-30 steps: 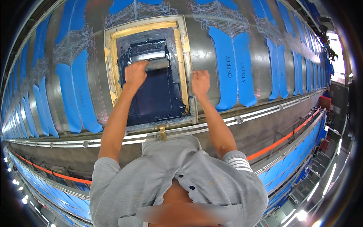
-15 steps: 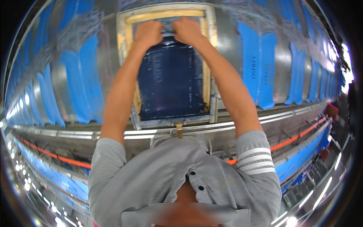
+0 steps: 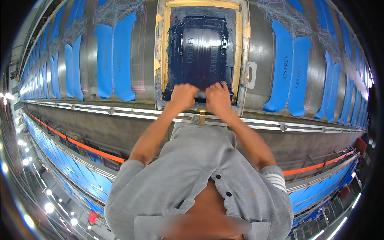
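Observation:
A screen-printing frame (image 3: 159, 86) lies on the long table in front of me. Its inner border is taped in yellow, and dark blue ink (image 3: 203, 70) coats its mesh. Both my fists are at the frame's near end, side by side with a small gap. My left hand (image 3: 184, 98) and my right hand (image 3: 218, 99) are closed around a squeegee (image 3: 203, 96). Only a dark piece of it shows between them; most is hidden under my fingers. Wet ink is thick along the mesh's sides.
Blue fabric pieces (image 3: 105, 62) with dark printing lie on the metal table left of the frame, and more blue pieces (image 3: 285, 68) lie to the right. A metal rail (image 3: 260, 125) runs along the near edge. Behind me stands another table with blue pieces (image 3: 94, 180) and an orange bar (image 3: 92, 146).
Both hands have come from the frame's far end to its near end with the squeegee. Printed lettering now shows more clearly through the mesh. The whole view has shifted.

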`<state>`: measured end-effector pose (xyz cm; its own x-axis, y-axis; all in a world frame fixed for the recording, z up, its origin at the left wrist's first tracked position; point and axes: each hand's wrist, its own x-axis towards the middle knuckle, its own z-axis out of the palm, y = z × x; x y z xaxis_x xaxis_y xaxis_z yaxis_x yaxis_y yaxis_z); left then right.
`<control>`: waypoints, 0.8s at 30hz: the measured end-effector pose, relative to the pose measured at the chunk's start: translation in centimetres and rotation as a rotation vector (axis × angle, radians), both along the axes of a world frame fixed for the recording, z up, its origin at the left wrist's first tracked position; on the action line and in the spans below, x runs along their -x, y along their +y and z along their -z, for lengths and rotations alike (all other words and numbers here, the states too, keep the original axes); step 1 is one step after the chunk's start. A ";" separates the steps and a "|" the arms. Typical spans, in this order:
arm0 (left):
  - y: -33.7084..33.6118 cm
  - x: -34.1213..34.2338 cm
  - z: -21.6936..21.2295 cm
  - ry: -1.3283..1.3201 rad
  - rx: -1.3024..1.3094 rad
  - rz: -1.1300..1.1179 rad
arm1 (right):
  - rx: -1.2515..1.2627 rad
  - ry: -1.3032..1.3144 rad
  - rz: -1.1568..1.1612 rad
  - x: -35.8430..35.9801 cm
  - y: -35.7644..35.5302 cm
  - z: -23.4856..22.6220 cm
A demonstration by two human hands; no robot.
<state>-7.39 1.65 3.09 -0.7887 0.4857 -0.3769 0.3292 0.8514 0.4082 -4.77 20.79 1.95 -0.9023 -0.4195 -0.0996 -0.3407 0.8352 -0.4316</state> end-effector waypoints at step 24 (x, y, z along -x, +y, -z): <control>0.6 1.8 0.5 0.107 -0.080 -0.055 | -0.019 0.050 0.025 1.8 0.0 0.0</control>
<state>-9.15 2.30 2.63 -0.8488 0.4653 -0.2510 0.3281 0.8359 0.4401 -6.54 20.82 1.90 -0.9165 -0.3954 -0.0615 -0.3406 0.8515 -0.3986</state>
